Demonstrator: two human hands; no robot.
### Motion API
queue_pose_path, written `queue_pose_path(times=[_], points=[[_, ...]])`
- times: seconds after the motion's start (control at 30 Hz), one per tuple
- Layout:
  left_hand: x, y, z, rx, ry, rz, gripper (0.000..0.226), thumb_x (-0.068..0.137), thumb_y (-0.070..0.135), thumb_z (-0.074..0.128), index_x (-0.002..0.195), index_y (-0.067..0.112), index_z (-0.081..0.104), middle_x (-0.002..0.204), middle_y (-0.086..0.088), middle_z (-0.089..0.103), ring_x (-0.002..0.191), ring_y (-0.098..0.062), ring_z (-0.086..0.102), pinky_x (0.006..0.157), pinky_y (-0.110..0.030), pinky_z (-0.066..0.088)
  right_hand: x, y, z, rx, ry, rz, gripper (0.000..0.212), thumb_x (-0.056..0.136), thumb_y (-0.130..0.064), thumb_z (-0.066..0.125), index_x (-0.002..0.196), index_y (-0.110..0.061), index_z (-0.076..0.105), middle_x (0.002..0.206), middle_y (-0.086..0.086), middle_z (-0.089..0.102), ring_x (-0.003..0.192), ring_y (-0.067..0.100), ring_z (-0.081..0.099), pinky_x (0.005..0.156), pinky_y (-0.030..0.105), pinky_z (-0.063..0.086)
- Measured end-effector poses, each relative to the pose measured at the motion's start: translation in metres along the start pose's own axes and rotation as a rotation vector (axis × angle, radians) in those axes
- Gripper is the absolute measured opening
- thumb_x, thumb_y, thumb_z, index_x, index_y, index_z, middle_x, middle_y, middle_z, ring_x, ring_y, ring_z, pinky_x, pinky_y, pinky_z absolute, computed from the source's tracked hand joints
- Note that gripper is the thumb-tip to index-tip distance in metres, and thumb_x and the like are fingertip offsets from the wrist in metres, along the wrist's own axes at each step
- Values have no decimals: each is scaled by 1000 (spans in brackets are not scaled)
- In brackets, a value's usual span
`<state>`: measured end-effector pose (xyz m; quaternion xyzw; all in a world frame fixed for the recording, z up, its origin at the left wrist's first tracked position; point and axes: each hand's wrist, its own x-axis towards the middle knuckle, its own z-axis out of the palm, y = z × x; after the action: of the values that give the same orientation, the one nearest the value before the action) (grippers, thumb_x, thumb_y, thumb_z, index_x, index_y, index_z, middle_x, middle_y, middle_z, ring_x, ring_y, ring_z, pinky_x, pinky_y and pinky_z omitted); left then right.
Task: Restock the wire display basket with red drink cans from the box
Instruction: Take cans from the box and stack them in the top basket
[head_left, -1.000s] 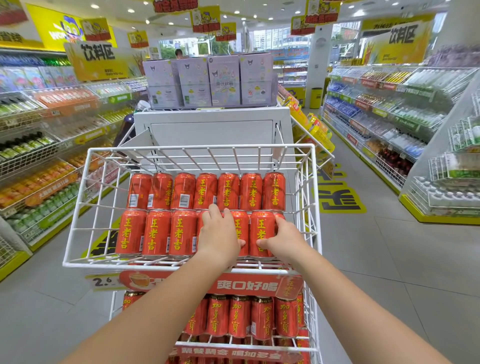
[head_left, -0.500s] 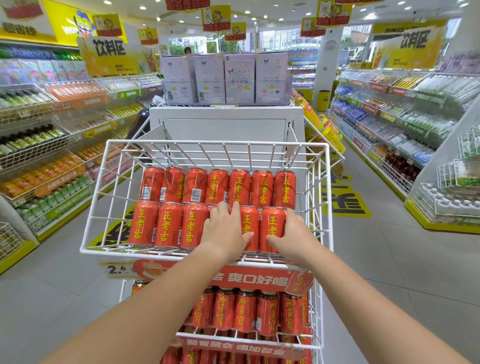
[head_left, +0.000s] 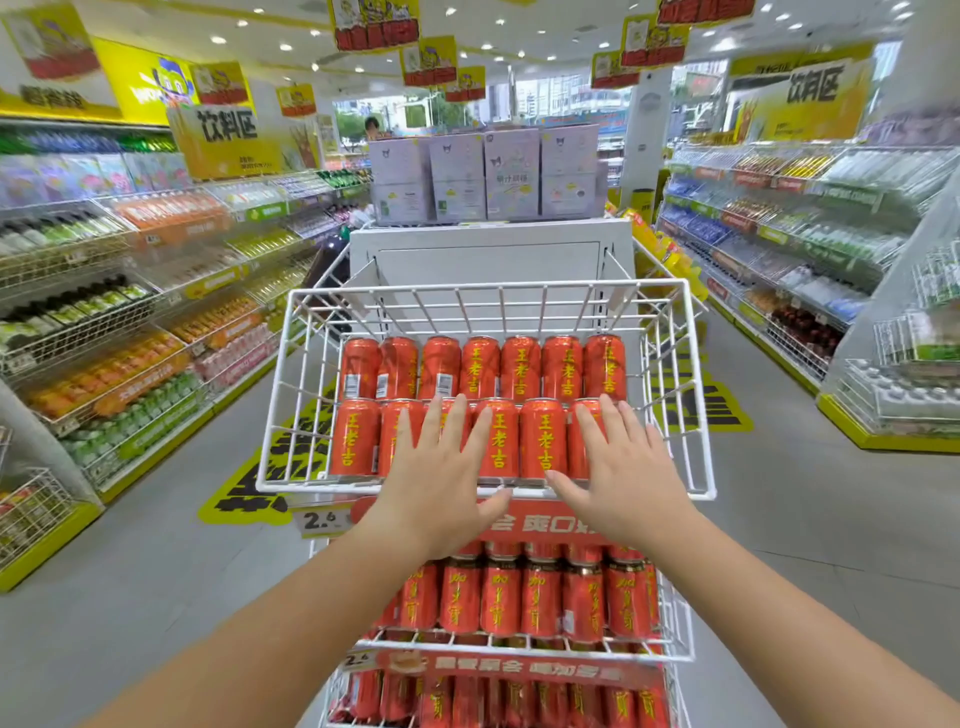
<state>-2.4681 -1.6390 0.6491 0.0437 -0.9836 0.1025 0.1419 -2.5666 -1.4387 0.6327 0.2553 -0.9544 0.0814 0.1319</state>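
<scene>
Two open hands (head_left: 530, 483) over cans (head_left: 543, 439)

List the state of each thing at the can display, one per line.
Top wire basket: holds two rows of cans, back part bare.
Back row of cans: upright, side by side.
Front row of cans: upright at the front rim.
Left hand: open, fingers spread, holding nothing.
Right hand: open, fingers spread, holding nothing.
Lower basket: filled with upright cans.

Bright, even light falls from recessed ceiling spots (head_left: 284, 47), with daylight from far windows (head_left: 566, 96). Shadows are faint. The side shelves (head_left: 130, 291) smear with motion blur and bow from wide-angle distortion; their labels are perhaps unreadable. The centre cans (head_left: 498, 436) stay sharp, with slight sheen.
</scene>
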Motion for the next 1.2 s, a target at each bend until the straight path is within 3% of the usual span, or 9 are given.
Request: queue_pose_path(times=[0.13,0.5,0.73,0.9,1.07,1.2], points=[[-43,-31,-2,-14,77,30,94,87,75,30,161,18,22,167,-16,20,154,-40,15,119,-67,17,-26,-43,4,-5,81,-37,94,86,-75,27,159,-17,27,166,15,19,153,34,18,120,57,22],[-182,-110,52,-138,53,131,91,81,66,47,153,11,42,155,-21,43,143,-43,39,112,-63,35,-130,-181,67,-49,7,22,87,89,-67,33,156,-12,33,164,19,24,150,37,25,119,56,27],[-265,-112,150,-196,-120,166,90,83,66,47,152,8,42,152,-24,45,139,-45,43,110,-62,38,-213,-222,153,-48,-197,50,88,88,-67,32,155,-11,33,163,20,26,149,37,26,119,54,26],[-329,-89,239,-293,-311,82,93,77,64,48,152,8,43,153,-23,45,140,-45,42,111,-63,36,-267,-225,247,-56,-380,60,88,88,-68,28,156,-13,32,163,18,27,149,37,28,118,54,31],[-394,-69,336,-299,-435,24,94,81,65,50,154,8,38,155,-24,41,142,-45,39,112,-62,34,-312,-226,344,-38,-568,11,94,84,-69,20,159,-12,25,165,18,20,152,37,21,120,52,24],[-439,-56,414,-270,-564,-29,96,78,65,50,153,6,39,153,-27,42,139,-47,41,112,-61,35,-351,-223,423,-37,-664,-14,93,85,-69,23,157,-10,29,161,22,28,149,38,27,118,53,31]])
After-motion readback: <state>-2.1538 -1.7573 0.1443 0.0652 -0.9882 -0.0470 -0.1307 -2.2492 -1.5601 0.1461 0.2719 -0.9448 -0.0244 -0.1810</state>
